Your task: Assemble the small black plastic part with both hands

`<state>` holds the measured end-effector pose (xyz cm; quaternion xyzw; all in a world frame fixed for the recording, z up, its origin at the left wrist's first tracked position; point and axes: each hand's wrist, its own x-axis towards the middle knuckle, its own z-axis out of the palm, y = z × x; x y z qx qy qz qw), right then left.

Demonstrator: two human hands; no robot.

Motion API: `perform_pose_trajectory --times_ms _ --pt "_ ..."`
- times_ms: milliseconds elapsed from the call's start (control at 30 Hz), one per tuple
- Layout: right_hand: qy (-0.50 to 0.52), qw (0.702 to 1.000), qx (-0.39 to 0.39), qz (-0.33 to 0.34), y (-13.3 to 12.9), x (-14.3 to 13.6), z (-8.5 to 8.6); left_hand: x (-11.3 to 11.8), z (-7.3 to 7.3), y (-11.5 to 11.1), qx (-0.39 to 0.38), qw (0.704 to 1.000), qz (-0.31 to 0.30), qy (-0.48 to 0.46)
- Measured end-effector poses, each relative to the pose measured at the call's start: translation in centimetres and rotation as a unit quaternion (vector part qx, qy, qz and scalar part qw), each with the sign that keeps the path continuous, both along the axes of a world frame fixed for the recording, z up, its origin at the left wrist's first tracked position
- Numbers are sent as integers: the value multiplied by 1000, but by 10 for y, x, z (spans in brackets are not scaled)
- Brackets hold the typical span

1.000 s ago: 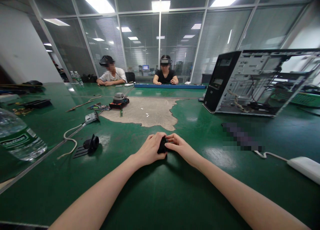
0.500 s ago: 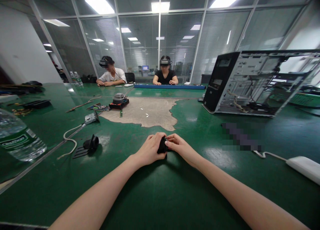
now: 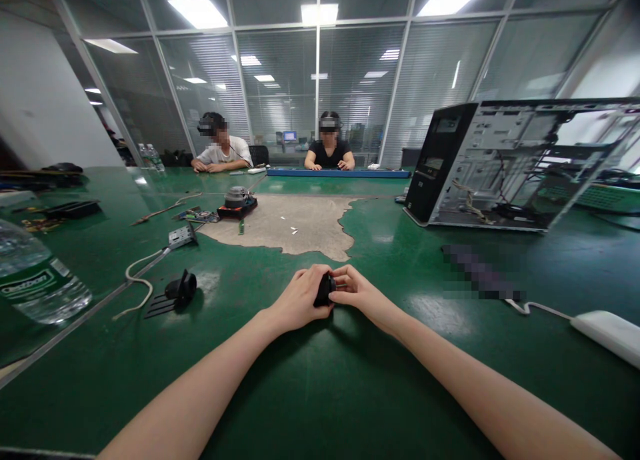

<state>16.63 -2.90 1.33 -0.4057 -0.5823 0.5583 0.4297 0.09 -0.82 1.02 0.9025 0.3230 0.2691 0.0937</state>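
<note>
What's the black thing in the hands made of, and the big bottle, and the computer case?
Black thing: maybe plastic, evenly dark, but partly hidden.
Big bottle: probably clear, glossy plastic; it's see-through with bright glints.
Computer case: dull grey frame, likely metal, with thin edges; its smooth black front could be plastic.

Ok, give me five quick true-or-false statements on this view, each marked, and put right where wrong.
1. The left hand holds a black part. True.
2. The right hand rests on the computer case. False: it is at the black part's right side.
3. The side of the computer case facing the camera is open. True.
4. The water bottle is to the right of both hands. False: it is to their left.
5. A black slatted piece lies on the green table, left of the left hand. True.
</note>
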Motion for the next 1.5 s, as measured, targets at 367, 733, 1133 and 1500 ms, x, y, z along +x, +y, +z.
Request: perform_pose_trajectory --times_ms 367,733,1133,1500 --pt "-31 999 16 -32 6 2 -9 1 1 -1 -2 1000 3 -4" --pt "-1 999 29 19 3 7 -4 0 3 -3 -6 1000 3 -3" --pt "-61 995 83 7 6 6 -3 1 -1 0 1 1000 6 0" --pt "-33 998 50 -35 4 1 -3 1 1 -2 -7 1000 3 -8"
